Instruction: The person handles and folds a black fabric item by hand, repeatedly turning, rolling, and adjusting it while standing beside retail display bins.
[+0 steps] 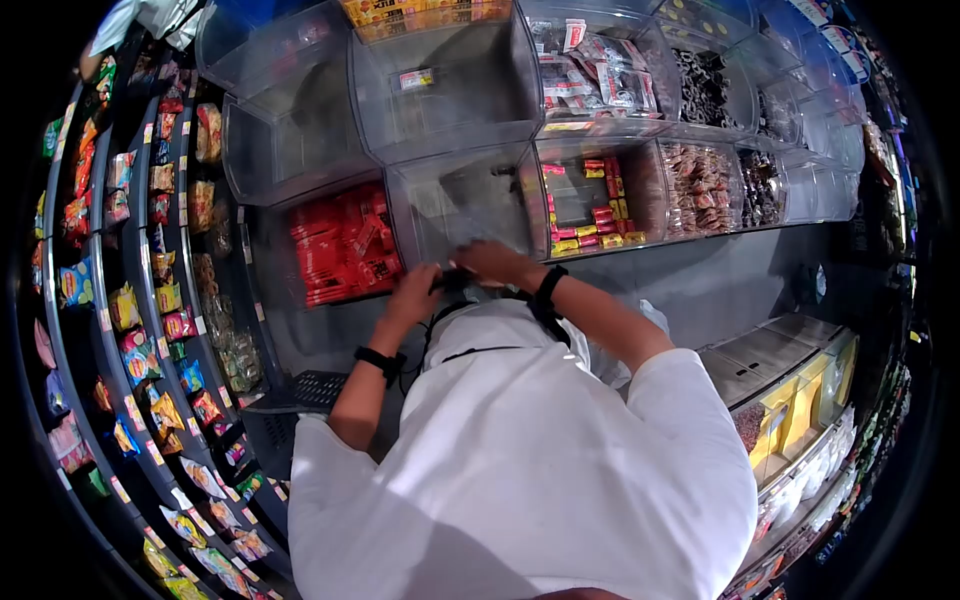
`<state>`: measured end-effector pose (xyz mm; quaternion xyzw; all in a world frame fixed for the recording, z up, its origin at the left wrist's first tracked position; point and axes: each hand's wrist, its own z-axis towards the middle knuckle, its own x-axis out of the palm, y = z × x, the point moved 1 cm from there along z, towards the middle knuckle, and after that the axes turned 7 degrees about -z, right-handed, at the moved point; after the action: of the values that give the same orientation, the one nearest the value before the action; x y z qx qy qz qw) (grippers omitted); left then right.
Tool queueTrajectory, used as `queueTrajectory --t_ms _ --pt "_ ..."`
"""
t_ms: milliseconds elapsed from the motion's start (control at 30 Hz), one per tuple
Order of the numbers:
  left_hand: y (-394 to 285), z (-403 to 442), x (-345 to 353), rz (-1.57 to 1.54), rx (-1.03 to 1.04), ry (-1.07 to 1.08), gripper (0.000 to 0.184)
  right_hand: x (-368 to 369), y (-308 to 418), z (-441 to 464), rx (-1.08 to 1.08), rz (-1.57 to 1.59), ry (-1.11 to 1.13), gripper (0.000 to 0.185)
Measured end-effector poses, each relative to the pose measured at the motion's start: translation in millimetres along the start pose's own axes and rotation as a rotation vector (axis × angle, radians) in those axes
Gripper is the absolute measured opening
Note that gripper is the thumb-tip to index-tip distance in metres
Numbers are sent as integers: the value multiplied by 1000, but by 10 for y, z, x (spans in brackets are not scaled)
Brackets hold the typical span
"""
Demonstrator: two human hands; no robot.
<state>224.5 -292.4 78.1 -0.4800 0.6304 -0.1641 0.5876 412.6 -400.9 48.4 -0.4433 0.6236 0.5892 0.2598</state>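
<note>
Both of my hands are close together at the front edge of a clear bin [460,205] with little in it. My left hand [415,290] is closed at a small dark object [450,281], too small to name. My right hand [495,264] is bent over the other side of that object, its fingertips mostly hidden. Black bands circle both wrists. Left of my hands is a bin of red packets [345,245]; to the right, a bin holds yellow and red wrapped rolls [603,205].
More clear bins [440,85] rise behind, some with packets. Shelves of snack bags [140,350] run down the left. A metal-topped counter [765,350] with a yellow-lit case stands at the right. Part of another person [140,25] shows at the top left.
</note>
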Motion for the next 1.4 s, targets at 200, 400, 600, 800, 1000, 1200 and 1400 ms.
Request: queueTrajectory --t_ms 200,400,600,800,1000,1200,1400 --pt "-591 507 -731 13 151 -653 42 -1357 -14 330 22 -106 -736 29" --pt "-632 1204 -1100 304 344 -712 60 -1672 -360 766 109 -243 -646 36" --pt "-533 1654 -572 612 89 -618 79 -1693 -562 280 71 -375 -674 37" --pt "-1147 2233 -59 441 217 -511 81 -2111 -874 -338 194 -432 -910 35" --pt "-1258 2641 337 292 203 -665 76 -2119 -1375 -299 312 -147 -956 51" --pt "-1265 2733 -9 344 228 -367 21 -2327 -1659 254 209 -187 -855 50" --pt "-1578 3183 -361 -47 -86 -409 36 -2684 -2150 800 158 -170 -870 47"
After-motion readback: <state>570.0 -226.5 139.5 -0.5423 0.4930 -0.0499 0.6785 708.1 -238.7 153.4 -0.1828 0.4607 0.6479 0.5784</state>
